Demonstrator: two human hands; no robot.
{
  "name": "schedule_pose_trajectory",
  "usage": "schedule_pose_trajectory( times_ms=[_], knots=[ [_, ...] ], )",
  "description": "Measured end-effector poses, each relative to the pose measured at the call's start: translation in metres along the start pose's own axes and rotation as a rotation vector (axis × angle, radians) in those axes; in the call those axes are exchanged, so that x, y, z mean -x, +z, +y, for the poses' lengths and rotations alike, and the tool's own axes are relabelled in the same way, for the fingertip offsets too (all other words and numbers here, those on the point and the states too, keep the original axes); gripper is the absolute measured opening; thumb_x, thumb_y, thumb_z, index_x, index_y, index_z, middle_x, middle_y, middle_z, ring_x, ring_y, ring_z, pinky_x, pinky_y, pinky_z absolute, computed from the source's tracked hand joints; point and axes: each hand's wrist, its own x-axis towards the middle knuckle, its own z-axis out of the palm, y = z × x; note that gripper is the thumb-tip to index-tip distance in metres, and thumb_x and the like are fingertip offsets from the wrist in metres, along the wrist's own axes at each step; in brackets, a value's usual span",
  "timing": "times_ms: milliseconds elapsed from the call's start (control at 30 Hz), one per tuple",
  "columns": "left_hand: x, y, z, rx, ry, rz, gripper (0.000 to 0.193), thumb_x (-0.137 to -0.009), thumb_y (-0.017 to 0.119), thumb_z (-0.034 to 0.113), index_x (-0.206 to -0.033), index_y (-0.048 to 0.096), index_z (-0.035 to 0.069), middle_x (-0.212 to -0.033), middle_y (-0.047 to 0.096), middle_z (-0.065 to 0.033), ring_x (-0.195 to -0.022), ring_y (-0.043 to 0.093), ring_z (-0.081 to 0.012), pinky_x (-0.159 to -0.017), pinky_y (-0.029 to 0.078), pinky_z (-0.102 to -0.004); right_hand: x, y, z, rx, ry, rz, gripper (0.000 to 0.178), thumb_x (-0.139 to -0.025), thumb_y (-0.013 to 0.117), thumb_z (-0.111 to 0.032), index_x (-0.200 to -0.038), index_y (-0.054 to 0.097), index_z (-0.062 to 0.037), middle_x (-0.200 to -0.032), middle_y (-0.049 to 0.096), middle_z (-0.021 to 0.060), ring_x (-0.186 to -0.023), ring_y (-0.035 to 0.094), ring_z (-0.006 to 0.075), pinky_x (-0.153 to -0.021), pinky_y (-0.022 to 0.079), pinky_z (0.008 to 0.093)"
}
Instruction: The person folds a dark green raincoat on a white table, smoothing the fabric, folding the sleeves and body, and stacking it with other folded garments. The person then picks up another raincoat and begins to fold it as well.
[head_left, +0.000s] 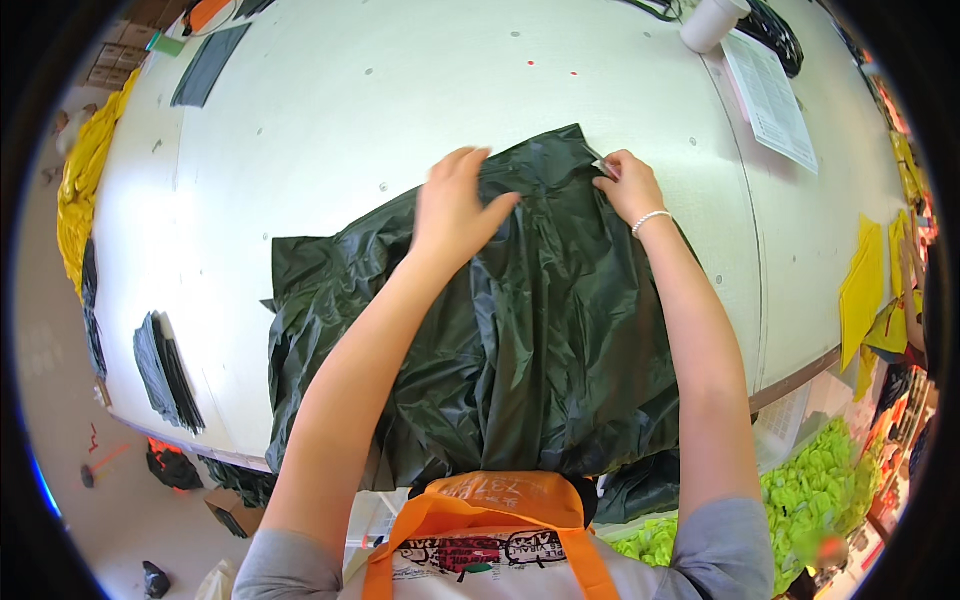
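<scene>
A dark green, shiny fabric garment piece lies crumpled over the front of the white table and hangs toward my lap. My left hand is over its upper part, fingers and thumb apart, slightly blurred, holding nothing. At the garment's upper right corner my right hand is closed on a small slim tool with a pale metallic tip. Its kind is mostly hidden by the fingers. That tip points up and left, at the fabric's edge.
Dark cut fabric pieces lie at the table's left, with another strip farther back. A white cup-like cylinder and a printed sheet sit far right. Yellow fabric hangs over the right edge; bright lime fabric is piled below.
</scene>
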Motion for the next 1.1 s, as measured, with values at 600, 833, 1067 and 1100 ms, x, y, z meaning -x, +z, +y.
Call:
schedule_pose_trajectory(
  times_ms=[600, 833, 1067, 1100],
  knots=[
    [-0.007, 0.035, 0.054, 0.242, 0.524, 0.25, 0.026, -0.047, 0.061, -0.004, -0.062, 0.045, 0.01, -0.068, 0.046, -0.0027, -0.07, 0.047, -0.0236, -0.066, 0.035, -0.0329, 0.103, -0.042, -0.02, -0.464, -0.444, 0.417, 0.022, -0.066, 0.063, 0.015, -0.08, 0.054, -0.0005, -0.081, 0.053, 0.0058, -0.061, 0.051, 0.0147, -0.053, 0.042, 0.0235],
    [0.009, 0.015, 0.073, 0.038, 0.303, 0.292, 0.042, -0.054, 0.071, 0.004, -0.093, 0.053, 0.01, -0.105, 0.051, -0.008, -0.099, 0.047, -0.0298, -0.086, 0.034, -0.0421, 0.121, -0.062, -0.029, -0.752, -0.339, 0.34, 0.031, -0.077, 0.066, 0.004, -0.103, 0.05, -0.0031, -0.087, 0.052, 0.0035, -0.07, 0.052, 0.0088, -0.057, 0.044, 0.0218],
    [0.109, 0.015, 0.072, -0.015, -0.297, 0.051, 0.073, -0.067, 0.077, 0.028, -0.121, 0.038, -0.001, -0.117, 0.042, -0.0207, -0.11, 0.043, -0.0382, -0.092, 0.041, -0.0422, 0.054, -0.117, 0.261, 0.182, 0.128, 0.515, 0.022, -0.081, 0.063, -0.018, -0.091, 0.058, 0.0005, -0.082, 0.058, 0.0122, -0.077, 0.056, 0.0259, -0.07, 0.045, 0.0381],
    [0.12, 0.018, 0.075, -0.017, -0.302, 0.025, 0.072, -0.067, 0.077, 0.029, -0.12, 0.039, -0.001, -0.116, 0.043, -0.02, -0.108, 0.044, -0.0378, -0.09, 0.041, -0.0421, 0.058, -0.117, 0.303, 0.256, 0.017, 0.703, 0.019, -0.081, 0.06, -0.02, -0.078, 0.055, -0.0014, -0.073, 0.056, 0.0118, -0.067, 0.054, 0.0282, -0.063, 0.044, 0.0397]
  ],
)
